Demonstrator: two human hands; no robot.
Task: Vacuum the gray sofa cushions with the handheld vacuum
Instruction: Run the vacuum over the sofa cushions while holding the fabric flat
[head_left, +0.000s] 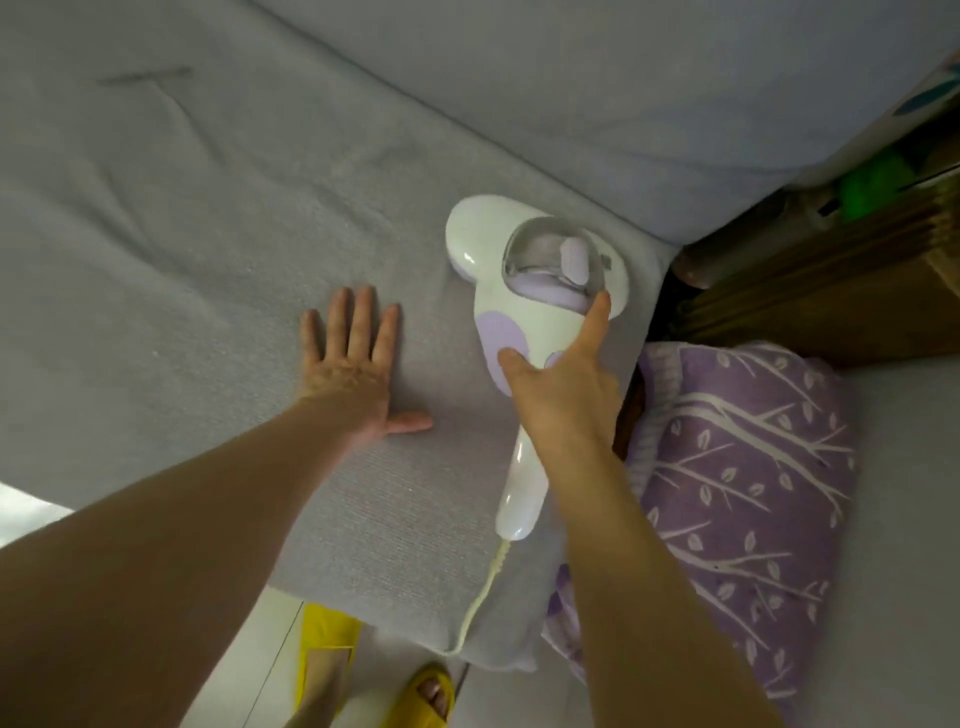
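handheld vacuum points away along cushion; right fingers grip it, left fingers flat.

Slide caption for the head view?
Right hand holds handheld vacuum on gray sofa cushion; left hand rests flat beside it.

This is a home, most likely a living room. A gray fabric sofa fills most of the view, its wide seat cushion meeting a back cushion along a seam. A purple pillow printed with white branches and leaves lies at the sofa's end, beside dark wooden furniture. Below, feet in yellow slippers stand on a pale tiled floor. A small corded handheld vacuum, white and lilac, sits on the seat.
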